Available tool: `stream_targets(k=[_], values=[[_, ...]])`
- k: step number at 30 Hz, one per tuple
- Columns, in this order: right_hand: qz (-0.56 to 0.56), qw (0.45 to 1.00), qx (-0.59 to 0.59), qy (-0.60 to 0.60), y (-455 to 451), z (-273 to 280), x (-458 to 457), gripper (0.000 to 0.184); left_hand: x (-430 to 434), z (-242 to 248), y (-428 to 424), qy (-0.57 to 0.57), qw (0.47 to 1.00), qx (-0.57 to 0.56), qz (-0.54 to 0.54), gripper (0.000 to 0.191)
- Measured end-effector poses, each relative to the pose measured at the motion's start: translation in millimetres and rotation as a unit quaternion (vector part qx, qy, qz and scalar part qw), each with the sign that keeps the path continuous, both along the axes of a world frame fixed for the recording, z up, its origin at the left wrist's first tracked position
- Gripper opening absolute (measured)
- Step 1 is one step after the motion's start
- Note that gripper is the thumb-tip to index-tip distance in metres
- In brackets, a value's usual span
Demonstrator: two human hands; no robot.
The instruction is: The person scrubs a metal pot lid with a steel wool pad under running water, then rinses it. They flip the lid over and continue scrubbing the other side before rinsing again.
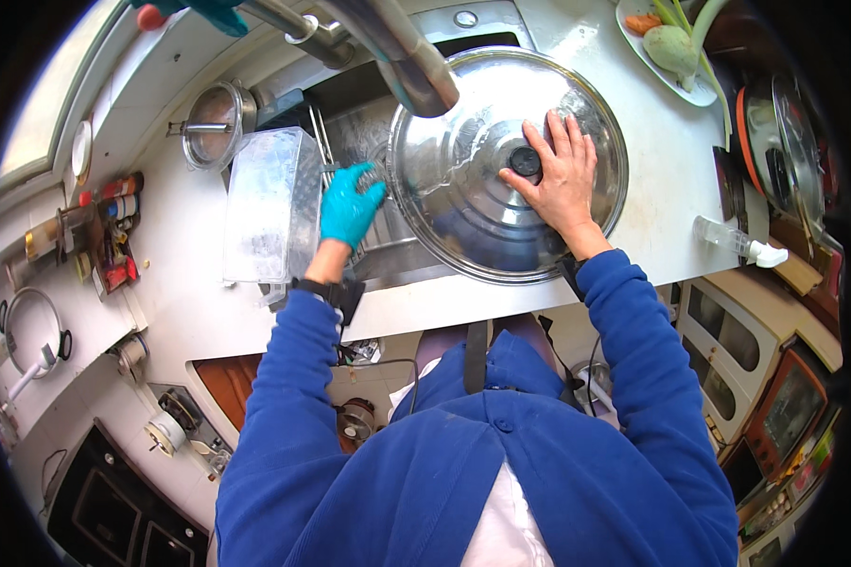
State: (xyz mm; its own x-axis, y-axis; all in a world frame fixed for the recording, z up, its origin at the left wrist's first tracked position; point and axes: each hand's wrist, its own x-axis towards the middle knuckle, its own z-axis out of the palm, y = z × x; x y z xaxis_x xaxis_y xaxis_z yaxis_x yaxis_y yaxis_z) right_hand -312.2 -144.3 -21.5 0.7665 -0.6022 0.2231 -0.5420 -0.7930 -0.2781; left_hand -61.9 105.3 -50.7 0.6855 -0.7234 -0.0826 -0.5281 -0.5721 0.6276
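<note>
A large domed stainless-steel lid [461,212] covers the right part of the sink [411,262] and overlaps the counter. My right hand [564,173], bare, lies spread on the lid, thumb and forefinger on either side of its black knob [525,161] without closing round it. My left hand [347,205] wears a teal rubber glove and hovers by the lid's left rim. Between its thumb and fingers is a shiny wiry bundle, apparently a steel scourer [374,178], partly hidden. The metal faucet [422,78] reaches over the lid's upper left edge.
A translucent plastic bin [266,212] stands left of the sink, beside a steel pot [216,124]. At upper right a white plate [695,92] holds vegetables. A spray bottle [734,241] lies by the counter's right edge. Another teal glove [216,14] hangs at the top.
</note>
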Motion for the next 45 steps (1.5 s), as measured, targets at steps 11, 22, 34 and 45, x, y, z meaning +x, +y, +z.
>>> stream_targets(k=[11,22,34,45], values=[[0.132,0.991,0.001,0.017,-28.7,11.4,-6.4,0.071,-53.6,39.7,24.4,-0.136,0.927,0.091,-0.337,0.038],[0.132,0.991,-0.001,0.019,-30.4,10.6,-6.4,0.068,53.6,-0.1,-67.7,-0.308,0.892,-0.043,-0.327,0.024],[0.127,0.990,0.013,0.060,-41.8,31.7,-25.6,0.093,-100.3,47.5,6.3,-0.046,0.921,0.084,-0.378,0.030],[-0.061,0.998,0.015,-0.030,6.6,-3.7,-24.0,0.061,-12.0,47.3,-30.0,-0.192,0.852,0.085,-0.480,0.025]])
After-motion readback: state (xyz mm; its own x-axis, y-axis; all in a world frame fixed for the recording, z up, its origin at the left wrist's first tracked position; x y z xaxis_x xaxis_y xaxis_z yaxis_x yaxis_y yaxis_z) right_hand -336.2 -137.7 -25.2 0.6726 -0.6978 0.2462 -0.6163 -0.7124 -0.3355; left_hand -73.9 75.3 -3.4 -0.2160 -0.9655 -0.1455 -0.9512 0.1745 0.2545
